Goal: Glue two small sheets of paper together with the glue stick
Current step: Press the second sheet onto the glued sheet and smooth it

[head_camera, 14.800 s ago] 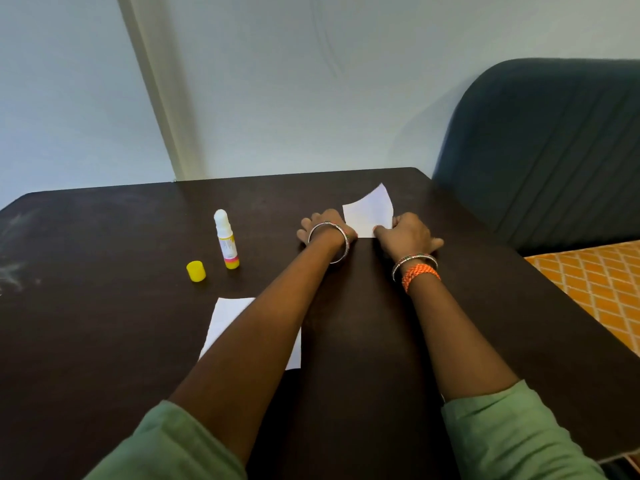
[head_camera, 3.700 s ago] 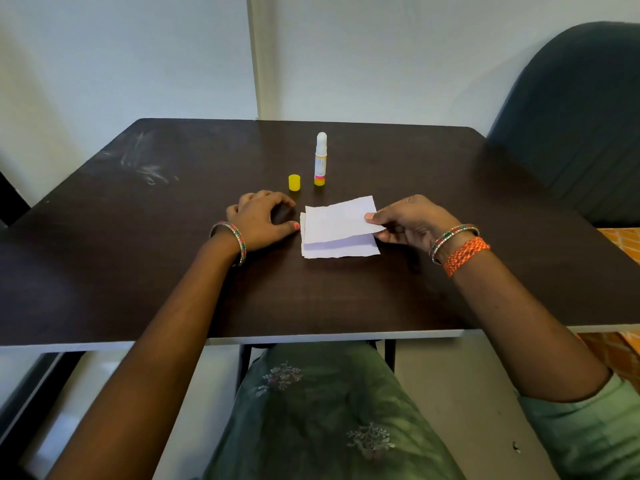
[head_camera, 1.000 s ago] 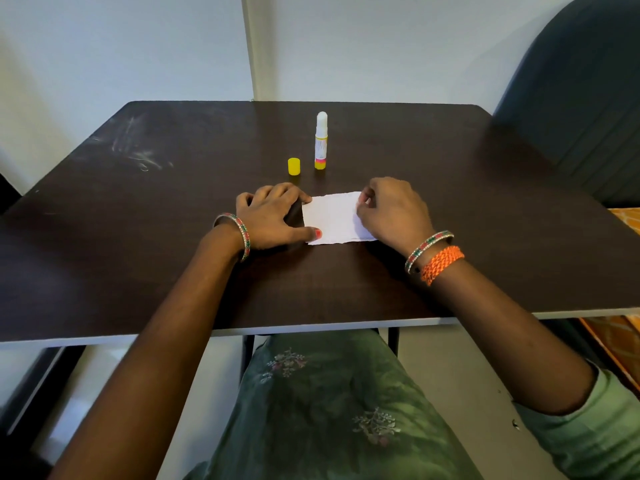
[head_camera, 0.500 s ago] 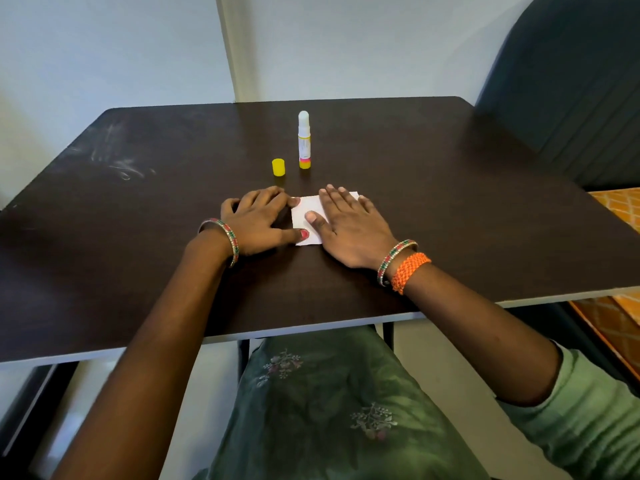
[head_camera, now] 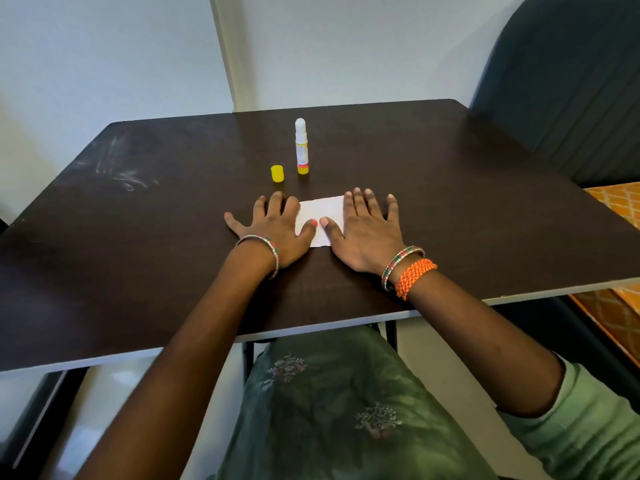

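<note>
Left hand: your left hand [head_camera: 273, 226] lay flat, palm down, fingers straight and spread; its thumb and first fingers rested on the left edge of the paper [head_camera: 320, 216], the other fingers on the bare table [head_camera: 467, 209].
Right hand: your right hand [head_camera: 367, 230] lay flat as well, fingers straight, grasping nothing; its thumb and the inner side of the palm pressed on the right part of the paper.
Paper: a white patch lay between your hands, in the middle of the table, nearer the front edge than the back. You could not tell from this view whether one sheet or two lay there; both side edges were hidden under your hands.
Glue stick: the glue stick [head_camera: 301, 147] stood upright and uncapped behind the paper, toward the back edge, apart from both hands. The print on its label was too small to read.
Cap: the yellow cap [head_camera: 277, 173] stood just beside the stick, on its left.
Table: dark top with pale smears near the back left corner; its left and right ends were cut off by the frame.
Chair: a dark chair back [head_camera: 568, 84] stood past the right edge, partly cut off.
</note>
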